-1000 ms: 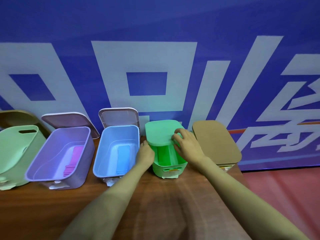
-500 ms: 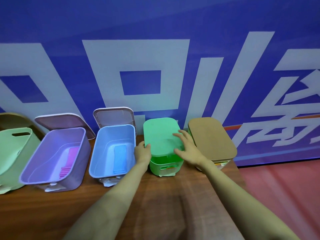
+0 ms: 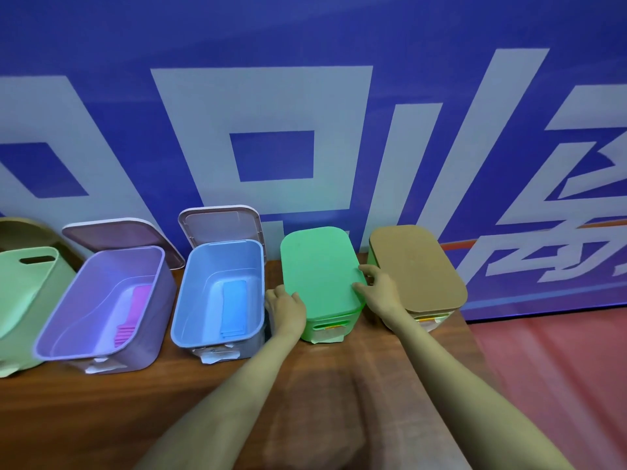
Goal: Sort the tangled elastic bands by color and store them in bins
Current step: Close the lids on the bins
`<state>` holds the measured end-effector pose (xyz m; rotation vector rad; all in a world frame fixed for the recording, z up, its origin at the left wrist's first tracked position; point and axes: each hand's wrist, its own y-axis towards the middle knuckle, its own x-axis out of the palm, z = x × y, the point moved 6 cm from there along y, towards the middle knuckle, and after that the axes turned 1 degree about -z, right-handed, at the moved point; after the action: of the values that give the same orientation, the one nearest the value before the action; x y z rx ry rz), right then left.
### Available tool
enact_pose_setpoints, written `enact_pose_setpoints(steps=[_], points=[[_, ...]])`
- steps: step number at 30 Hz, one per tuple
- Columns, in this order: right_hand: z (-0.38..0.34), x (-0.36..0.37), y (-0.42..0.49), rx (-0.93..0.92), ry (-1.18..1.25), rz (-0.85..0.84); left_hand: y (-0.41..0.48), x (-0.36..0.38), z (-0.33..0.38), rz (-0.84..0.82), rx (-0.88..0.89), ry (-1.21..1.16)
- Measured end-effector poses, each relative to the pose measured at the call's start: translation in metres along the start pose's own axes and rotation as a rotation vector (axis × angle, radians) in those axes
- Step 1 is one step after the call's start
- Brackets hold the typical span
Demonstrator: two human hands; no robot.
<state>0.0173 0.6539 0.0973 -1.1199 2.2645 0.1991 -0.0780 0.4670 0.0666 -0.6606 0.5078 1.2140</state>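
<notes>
A green bin (image 3: 325, 325) stands on the wooden table with its green lid (image 3: 319, 269) lying flat across its top. My left hand (image 3: 285, 307) grips the lid's left edge, thumb on top. My right hand (image 3: 378, 290) holds the lid's right edge with its fingers curled round the rim. The blue bin (image 3: 217, 290) to the left is uncovered and holds blue bands (image 3: 233, 308). Further left, the purple bin (image 3: 105, 303) is uncovered too, with pink bands (image 3: 132, 313) inside.
A tan-lidded bin (image 3: 417, 266) stands covered just right of the green one. A pale green bin (image 3: 23, 293) sits at far left. Two lids (image 3: 220, 222) lean against the blue wall behind the uncovered bins. The table (image 3: 101, 418) ends at right above a red floor (image 3: 559, 385).
The green lid has come down from a raised tilt to lie flat over the green bin. My right hand slid from the lid's top to its right edge.
</notes>
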Motion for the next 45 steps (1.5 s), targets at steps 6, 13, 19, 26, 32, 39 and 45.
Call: enact_pose_setpoints(steps=[6, 13, 19, 26, 32, 39, 45], points=[[0.007, 0.002, -0.001, 0.009, 0.037, 0.008, -0.004, 0.007, -0.002, 0.03, 0.035, 0.042], [0.009, 0.006, -0.002, -0.021, -0.066, -0.004, -0.005, 0.018, 0.012, -0.055, 0.278, 0.353], [0.004, 0.019, -0.001, -0.236, -0.393, -0.062, -0.002, 0.023, 0.017, -0.043, 0.389, 0.535], [-0.015, 0.047, 0.027, -0.321, -0.598, -0.144, 0.014, 0.015, 0.039, 0.015, 0.501, 0.566], [-0.029, 0.064, 0.068, -0.345, -0.63, -0.126, 0.029, 0.024, 0.033, -0.034, 0.443, 0.594], [-0.017, 0.074, 0.077, -0.327, -0.673, -0.095, 0.03, 0.028, 0.03, -0.048, 0.467, 0.501], [-0.014, 0.067, 0.076, -0.339, -0.674, -0.094, 0.023, 0.029, 0.035, -0.079, 0.474, 0.444]])
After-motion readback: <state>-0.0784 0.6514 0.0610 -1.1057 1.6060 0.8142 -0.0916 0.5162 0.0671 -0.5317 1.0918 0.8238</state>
